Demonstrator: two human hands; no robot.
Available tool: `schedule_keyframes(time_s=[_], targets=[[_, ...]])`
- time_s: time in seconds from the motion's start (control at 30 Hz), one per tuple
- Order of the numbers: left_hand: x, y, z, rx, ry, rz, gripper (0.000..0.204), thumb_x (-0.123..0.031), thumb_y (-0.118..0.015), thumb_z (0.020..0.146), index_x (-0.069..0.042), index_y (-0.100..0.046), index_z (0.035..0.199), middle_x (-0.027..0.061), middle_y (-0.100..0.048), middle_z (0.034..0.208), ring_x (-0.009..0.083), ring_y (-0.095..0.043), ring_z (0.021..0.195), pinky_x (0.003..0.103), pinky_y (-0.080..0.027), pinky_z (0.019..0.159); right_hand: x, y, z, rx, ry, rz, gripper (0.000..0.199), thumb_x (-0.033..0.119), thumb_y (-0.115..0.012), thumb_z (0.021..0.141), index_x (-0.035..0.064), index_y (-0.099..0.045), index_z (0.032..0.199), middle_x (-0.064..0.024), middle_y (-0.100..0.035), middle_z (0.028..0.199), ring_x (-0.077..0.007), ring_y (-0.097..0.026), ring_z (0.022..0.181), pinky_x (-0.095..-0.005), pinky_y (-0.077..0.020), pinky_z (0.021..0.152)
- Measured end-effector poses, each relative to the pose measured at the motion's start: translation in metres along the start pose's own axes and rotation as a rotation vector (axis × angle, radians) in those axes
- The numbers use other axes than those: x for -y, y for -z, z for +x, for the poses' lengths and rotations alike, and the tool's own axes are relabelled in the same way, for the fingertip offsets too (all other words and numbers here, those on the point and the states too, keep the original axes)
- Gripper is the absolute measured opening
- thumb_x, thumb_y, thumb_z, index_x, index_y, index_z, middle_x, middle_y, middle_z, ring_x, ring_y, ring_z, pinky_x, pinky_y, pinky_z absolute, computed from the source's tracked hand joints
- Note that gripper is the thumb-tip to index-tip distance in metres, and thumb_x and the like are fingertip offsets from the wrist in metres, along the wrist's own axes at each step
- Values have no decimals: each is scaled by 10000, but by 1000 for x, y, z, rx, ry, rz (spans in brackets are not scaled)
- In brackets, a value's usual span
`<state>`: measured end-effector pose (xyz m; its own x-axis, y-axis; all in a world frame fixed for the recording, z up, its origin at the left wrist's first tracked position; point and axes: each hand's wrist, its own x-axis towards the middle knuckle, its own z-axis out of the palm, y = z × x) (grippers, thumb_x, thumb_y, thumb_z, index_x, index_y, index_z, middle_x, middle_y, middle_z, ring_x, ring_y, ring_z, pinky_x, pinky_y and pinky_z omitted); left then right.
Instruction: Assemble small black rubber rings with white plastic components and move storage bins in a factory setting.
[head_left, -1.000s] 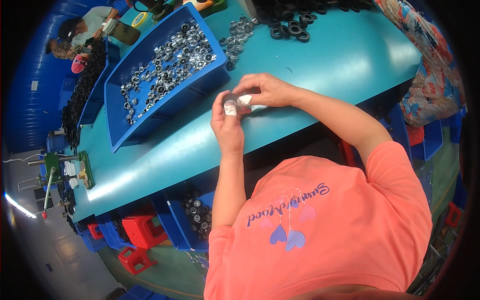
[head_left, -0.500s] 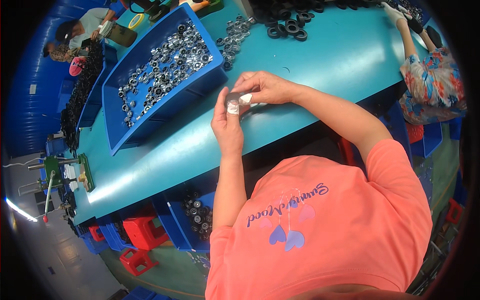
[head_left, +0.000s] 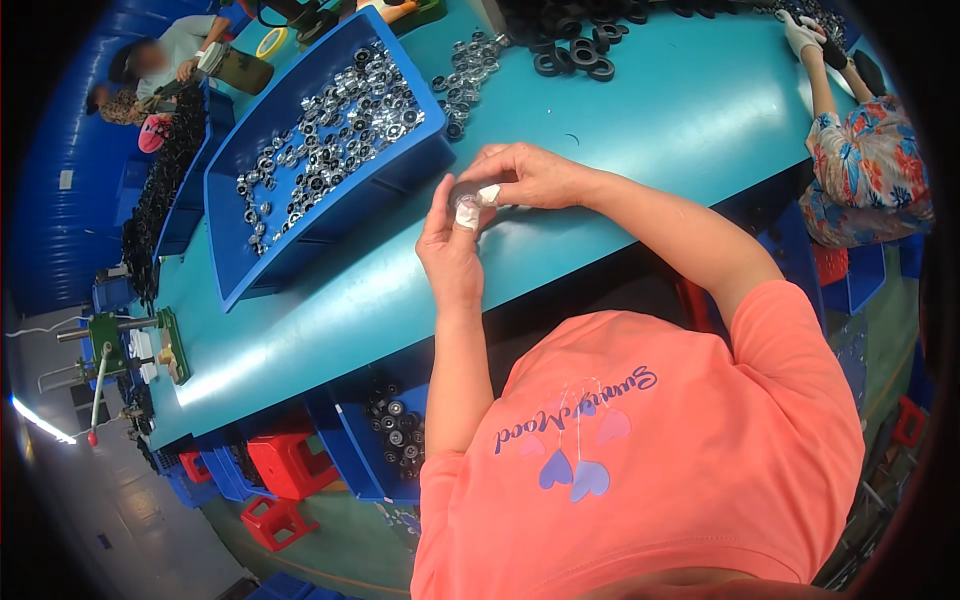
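Observation:
My left hand (head_left: 453,258) and my right hand (head_left: 545,178) meet above the table, just right of a large blue bin. Between their fingers they grip a small round wheel-like part (head_left: 464,192), dark with a paler rim. Both thumbs, wrapped in white tape, press on its near side; the fingers curl round its far side and hide much of it. The blue bin (head_left: 425,146) holds many small shiny metal hubs with black centres (head_left: 340,140).
More metal hubs (head_left: 470,75) lie beyond the bin on the teal table (head_left: 680,110). Black rubber rings (head_left: 585,55) are heaped at the far edge. A green hand press (head_left: 110,345) stands far left. Co-workers sit at the far left and right; red stools (head_left: 285,465) are below.
My left hand has shifted slightly left and turned a little around the round part, showing more of its pale rim. The co-worker's gloved hands at far right have moved.

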<state>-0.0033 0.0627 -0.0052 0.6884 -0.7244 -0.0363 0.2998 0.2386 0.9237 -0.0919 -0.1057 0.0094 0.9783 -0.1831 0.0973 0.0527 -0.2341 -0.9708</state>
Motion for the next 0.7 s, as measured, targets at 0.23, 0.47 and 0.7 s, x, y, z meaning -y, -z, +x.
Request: schedule_keyframes(time_s=[0.23, 0.47, 0.7], targets=[[0, -2, 1, -65, 28, -23, 553, -5, -657, 946, 12, -458, 1462, 118, -637, 1225, 178, -649, 1079, 311, -572, 921, 12, -11, -6, -210, 320, -199, 338, 27, -747, 776, 120, -726, 1101, -34, -613, 1061, -118, -613, 828, -251, -520, 663], [1, -6, -3, -46, -68, 30, 555, 10, -638, 953, 39, -432, 1468, 132, -640, 1250, 167, -643, 1094, 290, -547, 933, 8, -14, -6, -286, 383, -289, 306, 45, -788, 767, 86, -709, 1061, -33, -631, 936, -122, -595, 661, -259, -501, 588], [0, -6, -4, -50, -55, 37, 544, -21, -655, 962, 44, -444, 1459, 139, -631, 1298, 167, -622, 1147, 284, -507, 963, 6, -17, -6, -288, 427, -332, 297, 34, -772, 765, 81, -715, 1053, -36, -641, 922, -127, -596, 647, -261, -500, 570]])
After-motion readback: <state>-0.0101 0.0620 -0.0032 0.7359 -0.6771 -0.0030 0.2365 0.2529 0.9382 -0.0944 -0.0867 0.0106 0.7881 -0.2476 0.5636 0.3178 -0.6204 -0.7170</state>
